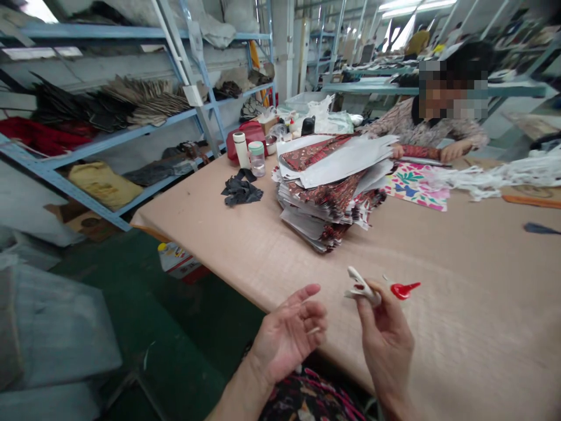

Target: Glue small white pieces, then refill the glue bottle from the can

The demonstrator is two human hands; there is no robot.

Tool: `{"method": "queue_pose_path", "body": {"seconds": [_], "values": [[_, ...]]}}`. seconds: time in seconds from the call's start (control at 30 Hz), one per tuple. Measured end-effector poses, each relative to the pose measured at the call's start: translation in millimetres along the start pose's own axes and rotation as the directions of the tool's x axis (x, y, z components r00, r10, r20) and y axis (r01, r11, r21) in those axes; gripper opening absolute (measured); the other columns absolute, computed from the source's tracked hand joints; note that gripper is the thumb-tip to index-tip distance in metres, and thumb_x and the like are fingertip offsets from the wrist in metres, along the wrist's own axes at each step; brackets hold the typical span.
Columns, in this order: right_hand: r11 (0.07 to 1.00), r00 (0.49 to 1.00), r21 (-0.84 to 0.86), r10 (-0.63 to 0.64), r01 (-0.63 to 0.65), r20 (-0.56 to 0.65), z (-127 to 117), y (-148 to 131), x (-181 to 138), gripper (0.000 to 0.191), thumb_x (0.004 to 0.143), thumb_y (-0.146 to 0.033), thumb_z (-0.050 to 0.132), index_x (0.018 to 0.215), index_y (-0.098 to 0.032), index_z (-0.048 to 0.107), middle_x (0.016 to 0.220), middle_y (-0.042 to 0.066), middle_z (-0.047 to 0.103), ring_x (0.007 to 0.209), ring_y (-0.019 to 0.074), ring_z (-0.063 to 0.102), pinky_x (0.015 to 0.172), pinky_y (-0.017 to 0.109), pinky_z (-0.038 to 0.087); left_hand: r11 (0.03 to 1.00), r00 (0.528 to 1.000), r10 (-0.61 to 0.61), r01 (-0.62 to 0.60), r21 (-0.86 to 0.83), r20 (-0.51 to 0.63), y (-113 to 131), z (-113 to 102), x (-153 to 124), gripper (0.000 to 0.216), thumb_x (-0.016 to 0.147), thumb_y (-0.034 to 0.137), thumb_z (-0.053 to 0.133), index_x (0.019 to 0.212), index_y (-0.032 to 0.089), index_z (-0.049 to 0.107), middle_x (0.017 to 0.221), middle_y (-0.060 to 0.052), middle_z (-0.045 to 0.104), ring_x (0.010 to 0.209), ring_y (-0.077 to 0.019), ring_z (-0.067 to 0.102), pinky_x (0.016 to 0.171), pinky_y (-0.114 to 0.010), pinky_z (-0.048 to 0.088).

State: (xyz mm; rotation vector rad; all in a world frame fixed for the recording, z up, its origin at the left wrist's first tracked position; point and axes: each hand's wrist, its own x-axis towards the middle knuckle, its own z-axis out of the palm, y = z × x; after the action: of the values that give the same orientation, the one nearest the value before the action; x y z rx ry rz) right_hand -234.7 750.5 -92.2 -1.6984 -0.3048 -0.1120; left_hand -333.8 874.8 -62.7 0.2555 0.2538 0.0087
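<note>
My right hand [388, 336] is closed at the table's front edge, thumb and fingers pinching a small white forked piece [360, 285]; its exact kind I cannot make out. To its left, my left hand [293, 333] is held palm up, fingers apart and slightly curled. A tiny pale bit [314, 331] shows at its fingers, too small to name. Just beyond my right hand, a red pointed nozzle cap [404, 290] lies on the brown-covered table [473, 304]. Farther back sits a tall stack of red patterned and white sheets [328, 193].
Across the table a person [432, 117] handles a rolled red patterned piece [418, 153]. Black scraps [242, 190], a lidded jar [257, 161] and a white bottle [241, 150] stand left of the stack. Blue shelving [109, 137] lines the left wall; white strands [504, 175] lie right.
</note>
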Motion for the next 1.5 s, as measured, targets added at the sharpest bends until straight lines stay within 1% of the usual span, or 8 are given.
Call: {"method": "queue_pose_path", "body": {"seconds": [0.13,0.27,0.5,0.63,0.83,1.03,1.2,1.5], "values": [[0.976,0.962,-0.131,-0.140,0.174,0.234,17,43,19,0.054,0.078,-0.020,0.052,0.130,-0.017,0.038,0.133,0.014,0.041,0.125,0.0267,0.035,0.102,0.053,0.027,0.979,0.975,0.181,-0.166,0.121,-0.126,-3,-6,8,0.024,0.070,0.011,0.062,0.094,0.012,0.064,0.057,0.003,0.052,0.052,-0.0049,0.045,0.052,-0.016,0.035],[0.990,0.962,-0.125,-0.033,0.069,0.269,19,67,28,0.025,0.081,-0.027,0.052,0.103,-0.016,0.057,0.103,0.011,0.058,0.088,0.0222,0.055,0.076,0.041,0.046,0.946,0.930,0.247,-0.171,0.275,-0.272,-4,-16,13,0.016,0.066,0.013,0.068,0.082,0.013,0.065,0.059,0.001,0.056,0.054,-0.0049,0.047,0.054,-0.016,0.036],[0.998,0.984,0.055,0.008,-0.018,0.175,11,17,31,0.013,0.085,-0.029,0.051,0.088,-0.019,0.058,0.081,0.001,0.058,0.075,0.0139,0.055,0.069,0.028,0.046,0.876,0.859,0.417,-0.294,0.382,-0.297,-6,-12,26,0.008,0.070,0.013,0.054,0.063,0.014,0.056,0.046,0.006,0.039,0.045,-0.0043,0.035,0.048,-0.018,0.028],[0.986,0.989,0.073,-0.149,0.147,0.021,14,10,43,0.015,0.087,-0.020,0.047,0.098,-0.021,0.058,0.087,0.002,0.061,0.083,0.0149,0.057,0.081,0.034,0.045,0.788,0.809,0.525,-0.347,0.508,-0.263,4,-6,35,0.008,0.079,0.021,0.053,0.077,0.015,0.059,0.039,0.011,0.027,0.038,-0.0038,0.022,0.043,-0.020,0.019],[0.994,0.941,-0.082,-0.038,0.070,0.337,19,68,39,0.029,0.085,-0.029,0.049,0.111,-0.017,0.055,0.108,0.012,0.060,0.091,0.0219,0.058,0.080,0.044,0.047,0.747,0.755,0.580,-0.343,0.570,-0.305,12,-21,48,0.013,0.075,0.026,0.063,0.081,0.015,0.060,0.054,0.004,0.053,0.054,-0.0063,0.045,0.056,-0.019,0.036],[0.998,0.938,0.029,0.048,-0.062,0.344,2,35,18,0.024,0.084,-0.030,0.053,0.108,-0.023,0.054,0.101,0.006,0.061,0.090,0.0162,0.059,0.078,0.032,0.049,0.893,0.850,0.385,-0.244,0.377,-0.360,0,-5,39,0.021,0.063,0.025,0.077,0.074,0.012,0.065,0.061,0.000,0.061,0.056,-0.0058,0.053,0.058,-0.018,0.040],[0.974,0.873,0.070,-0.223,0.215,0.434,4,-11,22,0.020,0.081,-0.021,0.059,0.100,-0.030,0.058,0.097,0.000,0.056,0.093,0.0117,0.052,0.082,0.022,0.044,0.921,0.898,0.321,-0.221,0.321,-0.302,-4,14,34,0.024,0.058,0.028,0.080,0.065,0.013,0.063,0.054,0.001,0.060,0.050,-0.0068,0.052,0.054,-0.018,0.039],[0.952,0.811,0.109,-0.300,0.285,0.503,5,-26,26,0.016,0.080,-0.023,0.061,0.095,-0.028,0.062,0.084,0.001,0.057,0.080,0.0128,0.056,0.068,0.021,0.048,0.940,0.934,0.252,-0.173,0.294,-0.255,-7,12,35,0.033,0.054,0.030,0.083,0.061,0.014,0.055,0.052,0.004,0.053,0.048,-0.0049,0.045,0.052,-0.018,0.033]]}}
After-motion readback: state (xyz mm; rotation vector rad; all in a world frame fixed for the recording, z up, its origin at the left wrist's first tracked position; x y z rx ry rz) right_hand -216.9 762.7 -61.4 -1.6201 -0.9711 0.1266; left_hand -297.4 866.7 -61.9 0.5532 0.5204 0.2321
